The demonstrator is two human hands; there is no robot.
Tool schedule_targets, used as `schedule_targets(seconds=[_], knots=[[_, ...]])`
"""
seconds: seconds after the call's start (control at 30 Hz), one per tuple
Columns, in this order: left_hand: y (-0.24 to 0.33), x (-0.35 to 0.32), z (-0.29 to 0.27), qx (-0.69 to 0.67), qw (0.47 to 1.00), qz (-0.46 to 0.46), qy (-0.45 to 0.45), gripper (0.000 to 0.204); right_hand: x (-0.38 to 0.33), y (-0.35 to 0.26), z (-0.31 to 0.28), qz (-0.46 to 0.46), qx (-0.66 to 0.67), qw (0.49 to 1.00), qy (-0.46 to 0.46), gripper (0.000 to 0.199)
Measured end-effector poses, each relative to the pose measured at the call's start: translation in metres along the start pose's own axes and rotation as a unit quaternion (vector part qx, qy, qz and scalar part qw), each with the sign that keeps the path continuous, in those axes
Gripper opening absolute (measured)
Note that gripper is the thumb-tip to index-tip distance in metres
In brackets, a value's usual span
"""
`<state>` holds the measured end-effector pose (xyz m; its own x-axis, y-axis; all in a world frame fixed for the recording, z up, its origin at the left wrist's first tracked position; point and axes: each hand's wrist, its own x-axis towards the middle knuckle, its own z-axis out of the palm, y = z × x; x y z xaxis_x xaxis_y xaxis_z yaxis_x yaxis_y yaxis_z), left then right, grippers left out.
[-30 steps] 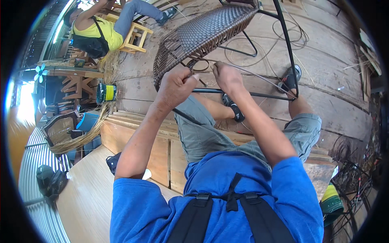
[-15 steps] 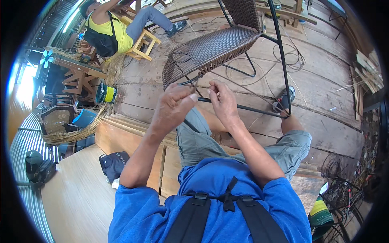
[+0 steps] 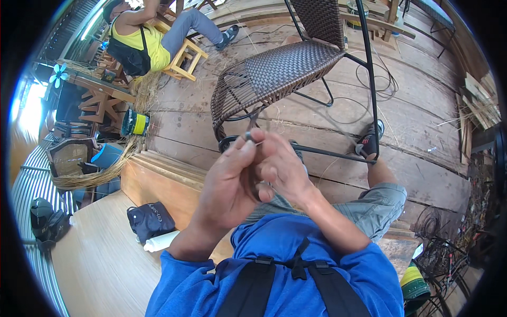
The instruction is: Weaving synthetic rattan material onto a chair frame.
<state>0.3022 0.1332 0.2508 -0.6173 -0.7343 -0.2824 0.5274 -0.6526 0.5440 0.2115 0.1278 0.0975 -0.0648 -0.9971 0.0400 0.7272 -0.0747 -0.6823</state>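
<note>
A chair with a dark brown woven seat [image 3: 288, 66] and a black metal frame stands in front of me. At the near left part of the seat, single strands run with gaps between them. A brown weaving strand [image 3: 254, 119] comes down from the seat's near edge into my hands. My left hand [image 3: 224, 182] is closed, its thumb and fingertip pinching that strand. Right beside it, almost touching, my right hand [image 3: 285, 169] has curled fingers; whatever they hold is hidden and blurred.
A person in a yellow top [image 3: 154, 50] sits on a wooden stool [image 3: 185, 61] at the far left. Coiled strands [image 3: 388, 87] lie on the plank floor [image 3: 417, 132]. A dark pouch [image 3: 151, 221] and a white bottle [image 3: 160, 241] rest on the board [image 3: 100, 259] to my left.
My hands have come together and lower, toward my body; the right has moved left against the left hand. The view has shifted slightly, and more of the white bottle shows.
</note>
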Motion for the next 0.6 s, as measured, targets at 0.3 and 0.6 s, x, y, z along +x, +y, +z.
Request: schedule_targets(seconds=[0.3,0.6], knots=[[-0.047,-0.014,-0.003,-0.005,0.993,-0.022,-0.112,0.017,-0.139,-0.192,-0.008,-0.098,-0.326,0.882,-0.325,0.013],[-0.002,0.028,-0.047,0.635,0.748,0.187,0.052,0.022,-0.144,-0.201,0.020,-0.163,-0.297,0.912,-0.233,0.014]])
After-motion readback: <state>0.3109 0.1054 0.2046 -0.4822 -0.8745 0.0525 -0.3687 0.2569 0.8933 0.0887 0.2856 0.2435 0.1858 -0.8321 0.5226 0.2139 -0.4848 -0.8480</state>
